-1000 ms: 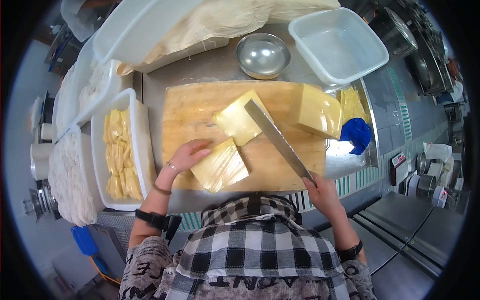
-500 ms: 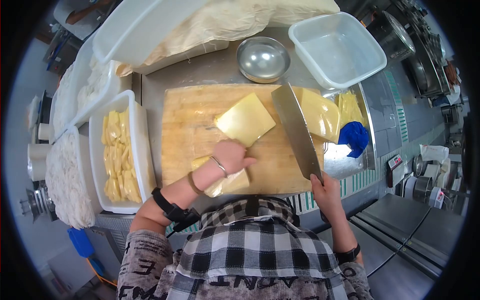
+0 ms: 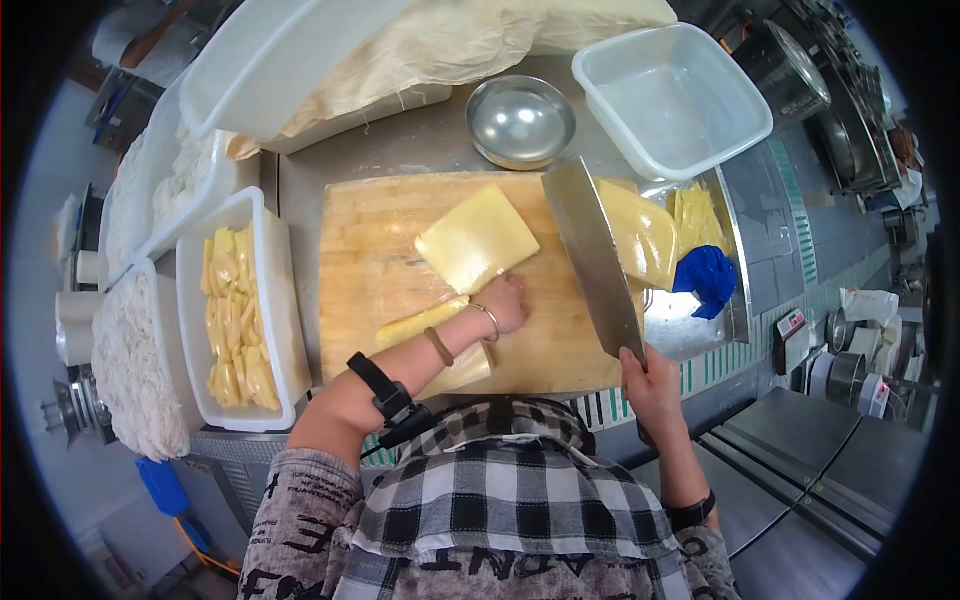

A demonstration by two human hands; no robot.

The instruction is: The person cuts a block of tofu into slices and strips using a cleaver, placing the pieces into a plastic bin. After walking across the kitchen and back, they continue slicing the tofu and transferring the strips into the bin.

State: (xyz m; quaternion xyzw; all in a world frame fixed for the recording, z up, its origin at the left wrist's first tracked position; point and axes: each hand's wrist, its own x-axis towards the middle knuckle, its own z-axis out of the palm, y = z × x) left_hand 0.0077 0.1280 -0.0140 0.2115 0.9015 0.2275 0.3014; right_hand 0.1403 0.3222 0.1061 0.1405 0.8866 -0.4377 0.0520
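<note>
My right hand (image 3: pixel 654 388) is wrapped round the handle of a large cleaver (image 3: pixel 590 255), its broad blade pointing away over the right part of the wooden cutting board (image 3: pixel 365 235). On the board's middle lies a smooth, square yellow slab (image 3: pixel 478 240). My left hand (image 3: pixel 503 303) is at the slab's near corner with its fingers curled; whether they grip its edge is hidden. Under my left forearm are more yellow pieces (image 3: pixel 465 372), partly covered by the arm. A thick yellow block (image 3: pixel 640 238) sits at the board's right, partly behind the blade.
A white tub (image 3: pixel 280 330) at left holds yellow strips; tubs of white shreds (image 3: pixel 140 370) stand beyond it. At the back are a steel bowl (image 3: pixel 521 122), a clear tub (image 3: pixel 672 100) and a cloth (image 3: pixel 430 60). A blue cloth-like bundle (image 3: pixel 707 280) lies on a metal tray (image 3: pixel 738 300).
My left hand has moved right along the slab's near edge, and its fingers have drawn in. In view, the slab sits slightly further left. My right hand still holds the cleaver in nearly the same place.
</note>
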